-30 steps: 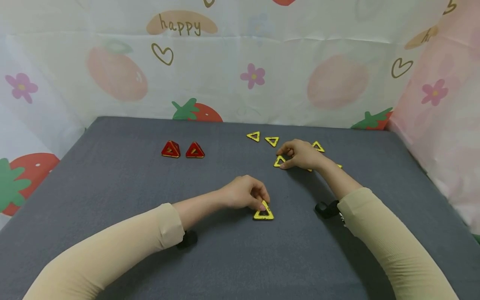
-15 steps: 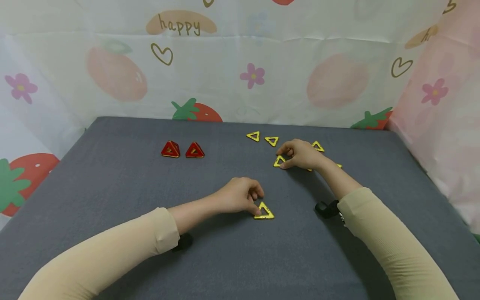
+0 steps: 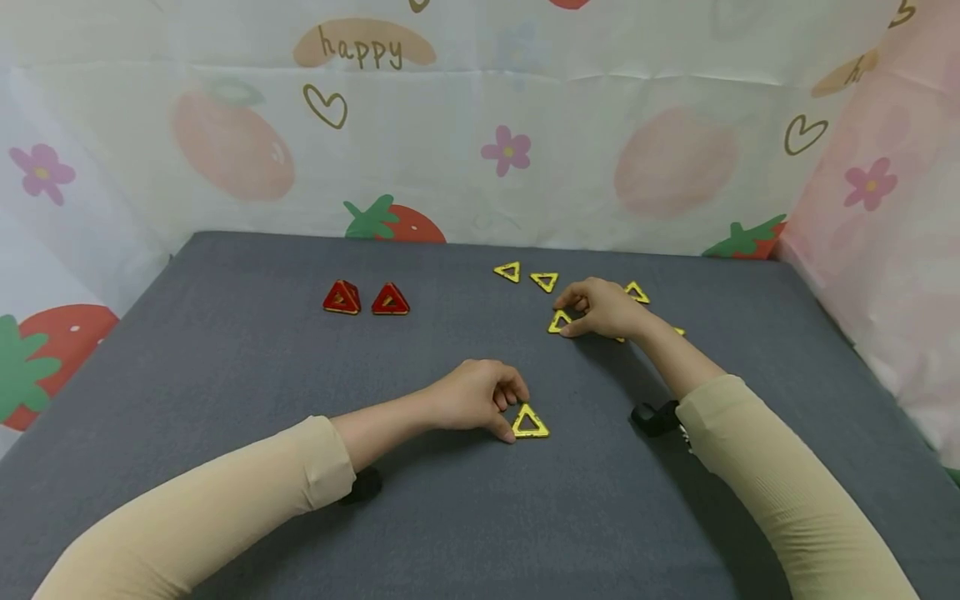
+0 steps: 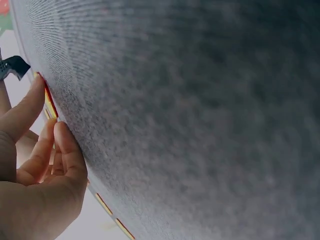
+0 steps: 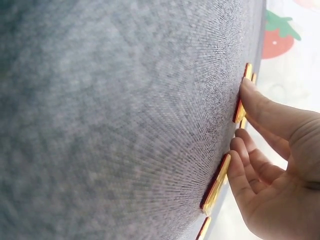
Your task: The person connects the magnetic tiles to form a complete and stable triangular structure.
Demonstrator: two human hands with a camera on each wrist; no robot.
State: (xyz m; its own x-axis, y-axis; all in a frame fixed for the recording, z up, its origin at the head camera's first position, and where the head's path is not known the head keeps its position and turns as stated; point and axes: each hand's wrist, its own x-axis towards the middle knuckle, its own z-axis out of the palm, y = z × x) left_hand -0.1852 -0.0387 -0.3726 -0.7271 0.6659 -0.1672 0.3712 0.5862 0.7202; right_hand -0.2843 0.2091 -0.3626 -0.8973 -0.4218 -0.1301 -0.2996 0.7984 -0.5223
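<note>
In the head view, my left hand (image 3: 480, 398) holds a yellow triangular tile (image 3: 531, 432) lying flat near the middle of the table. The thumb is at its lower left corner and the index finger at its top corner. The left wrist view shows the tile's (image 4: 50, 103) red underside edge. Farther right, my right hand (image 3: 606, 308) has thumb and index finger at two corners of another yellow triangular tile (image 3: 553, 327). The right wrist view shows the thumb against that tile (image 5: 238, 111), while a second tile (image 5: 216, 185) lies beside the other fingers.
Two red pyramids (image 3: 390, 301) stand at the back left of the grey table (image 3: 247, 375). More yellow triangles (image 3: 544, 282) lie at the back right, some partly hidden by the right hand and arm. A printed cloth (image 3: 562, 192) hangs behind the table.
My left hand has shifted slightly left and toward me, its thumb sliding off the tile's face to the left corner. The tile has hardly moved. My right hand has stayed still.
</note>
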